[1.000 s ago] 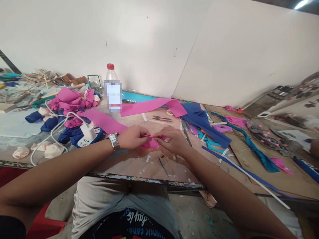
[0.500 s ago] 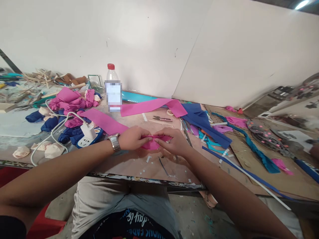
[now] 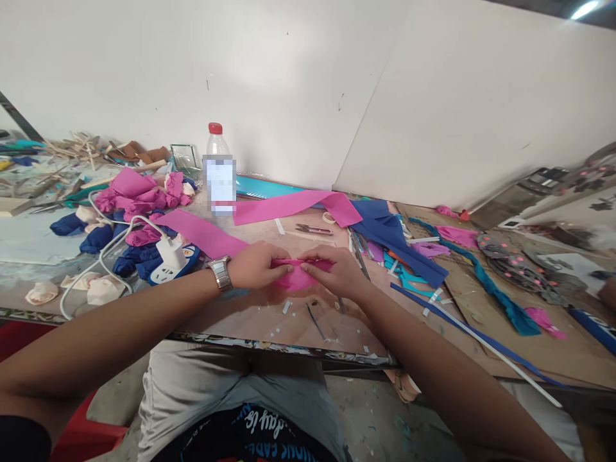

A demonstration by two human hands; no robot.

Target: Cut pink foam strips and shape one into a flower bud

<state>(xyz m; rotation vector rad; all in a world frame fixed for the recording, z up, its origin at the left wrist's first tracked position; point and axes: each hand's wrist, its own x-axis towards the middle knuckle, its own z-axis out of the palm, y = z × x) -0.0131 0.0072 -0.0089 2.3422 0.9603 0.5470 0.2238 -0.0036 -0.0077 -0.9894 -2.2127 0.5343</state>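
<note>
Between my two hands a pink fabric strip [image 3: 294, 274] is pinched and gathered just above the table. My left hand [image 3: 257, 266], with a metal watch on the wrist, grips its left part between thumb and fingers. On the right part, my right hand [image 3: 330, 269] closes in the same way, thumbs almost meeting. A long flat pink strip [image 3: 205, 234] lies just beyond my left hand. Behind both hands, another pink strip [image 3: 283, 206] stretches toward a dark blue cloth [image 3: 392, 234]. Small thread snips [image 3: 314, 230] rest on the table beyond my hands.
Pink and blue fabric rosettes [image 3: 139, 196] are heaped at the left beside a blue-and-white power strip [image 3: 166, 273] with a white cable. A red-capped bottle [image 3: 216, 142] stands behind a phone with a blurred screen [image 3: 221, 186]. At right, cardboard [image 3: 462, 295] carries teal and blue strips.
The pink fabric between my hands has spread out, with more of its face showing below my thumbs. My hands have hardly shifted.
</note>
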